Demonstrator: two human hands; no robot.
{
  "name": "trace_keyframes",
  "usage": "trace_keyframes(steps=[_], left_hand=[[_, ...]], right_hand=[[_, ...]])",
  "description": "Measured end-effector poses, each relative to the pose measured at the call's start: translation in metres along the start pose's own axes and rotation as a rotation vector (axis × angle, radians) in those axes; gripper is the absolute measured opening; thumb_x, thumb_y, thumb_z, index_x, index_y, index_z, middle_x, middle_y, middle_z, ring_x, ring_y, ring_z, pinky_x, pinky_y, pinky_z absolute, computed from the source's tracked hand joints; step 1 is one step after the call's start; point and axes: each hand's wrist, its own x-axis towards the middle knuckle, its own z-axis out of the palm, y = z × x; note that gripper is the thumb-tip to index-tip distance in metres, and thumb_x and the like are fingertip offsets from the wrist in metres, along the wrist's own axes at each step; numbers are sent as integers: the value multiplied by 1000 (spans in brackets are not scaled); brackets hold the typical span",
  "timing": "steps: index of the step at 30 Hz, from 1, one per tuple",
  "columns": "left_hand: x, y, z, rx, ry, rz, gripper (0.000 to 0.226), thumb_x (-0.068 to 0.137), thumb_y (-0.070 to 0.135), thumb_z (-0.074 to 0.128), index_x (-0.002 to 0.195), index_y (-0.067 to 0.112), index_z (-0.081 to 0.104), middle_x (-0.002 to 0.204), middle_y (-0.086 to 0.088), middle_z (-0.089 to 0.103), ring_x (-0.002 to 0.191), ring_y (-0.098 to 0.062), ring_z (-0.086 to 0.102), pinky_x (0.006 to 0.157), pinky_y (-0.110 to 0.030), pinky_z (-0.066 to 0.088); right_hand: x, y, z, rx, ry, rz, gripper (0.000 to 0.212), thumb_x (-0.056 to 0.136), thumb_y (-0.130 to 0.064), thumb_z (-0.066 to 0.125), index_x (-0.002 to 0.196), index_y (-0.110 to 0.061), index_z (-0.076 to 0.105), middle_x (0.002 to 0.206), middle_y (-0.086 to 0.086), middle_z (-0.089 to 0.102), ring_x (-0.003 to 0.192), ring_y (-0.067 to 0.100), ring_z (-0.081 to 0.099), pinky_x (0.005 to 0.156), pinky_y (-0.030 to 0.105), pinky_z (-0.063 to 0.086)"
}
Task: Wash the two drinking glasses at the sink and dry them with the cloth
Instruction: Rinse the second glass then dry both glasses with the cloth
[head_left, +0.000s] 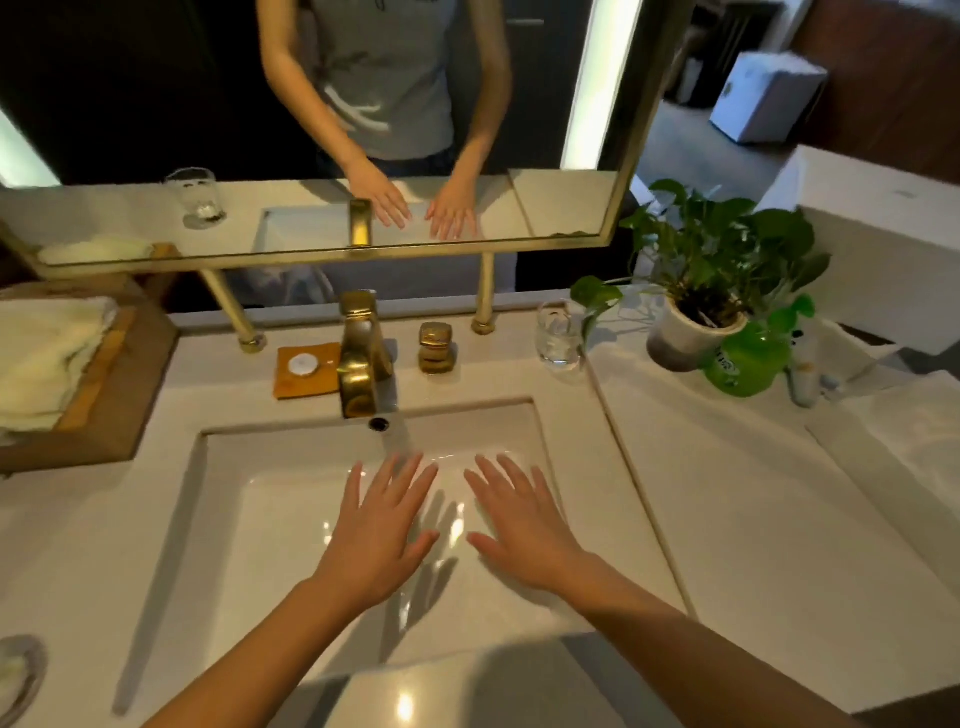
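Note:
My left hand (379, 525) and my right hand (524, 519) hover flat and open over the white sink basin (228, 519), fingers spread, holding nothing. One clear drinking glass (560, 336) stands upright on the counter, right of the gold tap handle (436, 347) and well beyond my right hand. Only its reflection shows in the mirror (332, 104); a second glass is not in view. A folded cream cloth (44, 353) lies on a wooden tray (119, 395) at the far left. The gold faucet (358, 358) stands behind the basin; no water stream is visible.
A potted green plant (701, 291) and a green bottle (743, 364) stand at the back right. An orange coaster with a small white round item (306, 370) lies left of the faucet. A metal dish (21, 675) shows at the lower left edge.

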Motion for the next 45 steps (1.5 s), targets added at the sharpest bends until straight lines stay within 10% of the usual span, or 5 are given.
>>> trace_keyframes(steps=[17, 36, 45], left_hand=[[-177, -137, -28, 147, 63, -392, 70, 92, 59, 4, 143, 20, 34, 148, -9, 42, 137, -28, 25, 111, -48, -3], [-273, -221, -37, -37, 233, -511, 52, 78, 44, 60, 125, 21, 57, 132, -1, 58, 131, -22, 47, 114, -42, 5], [-264, -227, -44, -299, 226, -584, 23, 83, 37, 64, 105, 34, 67, 108, 4, 53, 101, -21, 52, 86, -26, 42]], right_hand=[[37, -195, 27, -120, -39, -280, 76, 97, -57, 34, 154, -27, -7, 161, -3, -19, 149, 22, -19, 115, 49, -14], [70, -330, 69, -121, -137, -460, 83, 95, -58, 40, 155, -22, -3, 163, 1, -12, 150, 23, -13, 117, 42, -11], [84, -362, 95, 73, -154, -509, 88, 84, -56, 60, 153, -28, 13, 162, -2, 17, 150, 26, 7, 119, 51, 7]])
